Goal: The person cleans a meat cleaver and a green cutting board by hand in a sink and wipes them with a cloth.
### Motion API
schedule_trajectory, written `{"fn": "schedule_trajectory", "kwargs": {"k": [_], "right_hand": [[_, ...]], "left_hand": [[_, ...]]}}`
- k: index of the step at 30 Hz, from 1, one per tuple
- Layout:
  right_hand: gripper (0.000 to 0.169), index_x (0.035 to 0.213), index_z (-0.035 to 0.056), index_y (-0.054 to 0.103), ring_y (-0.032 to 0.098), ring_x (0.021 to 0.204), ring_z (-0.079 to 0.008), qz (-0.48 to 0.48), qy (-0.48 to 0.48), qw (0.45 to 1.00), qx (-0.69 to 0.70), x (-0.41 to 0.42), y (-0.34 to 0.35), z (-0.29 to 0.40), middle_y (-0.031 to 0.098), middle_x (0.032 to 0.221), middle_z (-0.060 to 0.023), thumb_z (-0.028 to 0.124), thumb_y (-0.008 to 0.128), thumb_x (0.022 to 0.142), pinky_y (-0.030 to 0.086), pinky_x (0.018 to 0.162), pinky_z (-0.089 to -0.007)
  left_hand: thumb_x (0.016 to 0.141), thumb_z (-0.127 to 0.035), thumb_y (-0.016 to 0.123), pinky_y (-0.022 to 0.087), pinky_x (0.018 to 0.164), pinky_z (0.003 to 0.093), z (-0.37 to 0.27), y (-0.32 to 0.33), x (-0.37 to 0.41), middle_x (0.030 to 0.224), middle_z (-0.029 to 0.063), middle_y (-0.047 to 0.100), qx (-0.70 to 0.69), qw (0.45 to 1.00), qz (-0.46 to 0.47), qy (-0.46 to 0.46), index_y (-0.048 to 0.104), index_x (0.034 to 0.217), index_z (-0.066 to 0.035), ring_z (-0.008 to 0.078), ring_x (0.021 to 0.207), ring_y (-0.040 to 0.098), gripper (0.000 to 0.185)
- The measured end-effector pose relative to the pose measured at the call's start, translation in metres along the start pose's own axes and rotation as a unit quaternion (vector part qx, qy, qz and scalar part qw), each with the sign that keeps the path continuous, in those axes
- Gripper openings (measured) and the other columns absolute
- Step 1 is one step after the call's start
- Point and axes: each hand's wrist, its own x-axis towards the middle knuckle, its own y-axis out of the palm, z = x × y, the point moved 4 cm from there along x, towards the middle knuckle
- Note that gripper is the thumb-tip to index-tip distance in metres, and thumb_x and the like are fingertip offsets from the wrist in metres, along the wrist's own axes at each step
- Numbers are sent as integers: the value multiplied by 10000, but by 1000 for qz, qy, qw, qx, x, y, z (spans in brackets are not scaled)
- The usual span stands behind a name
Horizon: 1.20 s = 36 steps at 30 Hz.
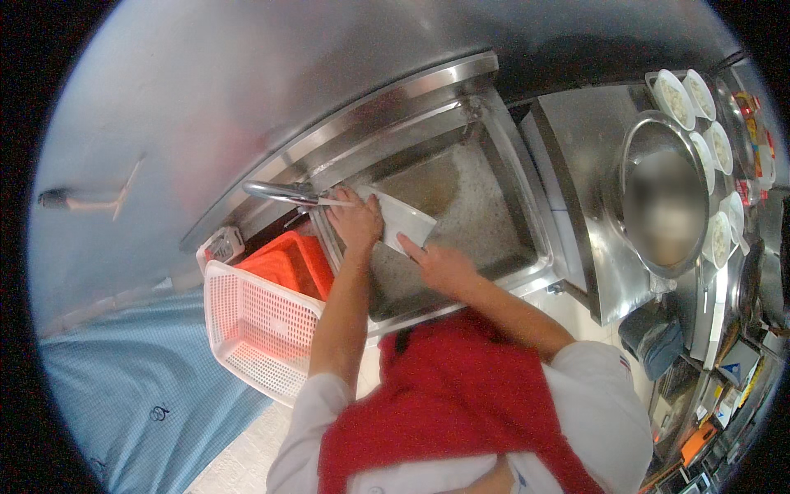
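A broad-bladed cleaver (404, 219) is over the stainless steel sink (395, 321), its pale blade turned up toward me. My right hand (447, 268) grips it at the lower corner, with the index finger laid along the blade. My left hand (358, 219) lies against the blade's left end, fingers spread and apart. Above that hand reaches the curved chrome faucet (281, 191), and a thin stream of water runs from it onto the fingers. Cloudy, foamy liquid (475, 191) covers the sink's bottom.
Left of the sink are a white perforated plastic basket (262, 309), orange plastic containers (290, 262) and a white jug (221, 247). A blue curtain (142, 383) hangs beyond. At right, a steel counter (586, 142) bears a large metal bowl (629, 148) and several white food-filled bowls (676, 102).
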Motion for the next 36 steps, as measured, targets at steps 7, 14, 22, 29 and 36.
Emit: {"fn": "schedule_trajectory", "kwargs": {"k": [7, 14, 22, 29, 36], "right_hand": [[414, 1256, 46, 562, 658, 687, -284, -42, 38, 928, 369, 32, 49, -11, 661, 829, -165, 139, 606, 855, 529, 587, -409], [139, 961, 58, 528, 491, 508, -90, 135, 124, 624, 759, 26, 45, 2, 524, 682, -17, 108, 622, 872, 395, 398, -252], [119, 867, 63, 494, 449, 493, -66, 154, 108, 557, 809, 1, 23, -11, 485, 650, -9, 117, 599, 879, 361, 379, -233], [202, 1020, 6, 555, 470, 457, -124, 174, 99, 645, 737, -35, 25, -19, 507, 592, -31, 134, 607, 872, 390, 396, -291], [651, 1489, 52, 399, 648, 850, -404, -86, -50, 982, 160, 14, 28, 1, 657, 941, -246, 131, 571, 866, 506, 773, -514]], "left_hand": [[1020, -297, 462, 125, 1224, 437, -13, 42, -49, 1613, 237, 226, -384, 905, -163, 81, 295, 1508, 75, 423, 1497, 175, 635], [1052, -396, 359, 108, 1227, 429, -12, 49, -39, 1611, 239, 222, -407, 900, -80, 134, 227, 1549, 30, 389, 1499, 179, 668], [1039, -414, 363, 179, 1204, 482, -21, 16, 3, 1588, 251, 261, -333, 937, -46, 93, 299, 1528, -13, 452, 1453, 243, 636], [1020, -435, 400, 380, 1021, 531, 73, 53, 50, 1323, 249, 575, -364, 928, -75, 0, 581, 1247, -30, 461, 1230, 504, 498], [963, -698, 373, 392, 1035, 526, 68, 88, -31, 1320, 136, 617, -938, 77, 329, 79, 551, 1311, -13, 386, 1259, 522, 788]]}}
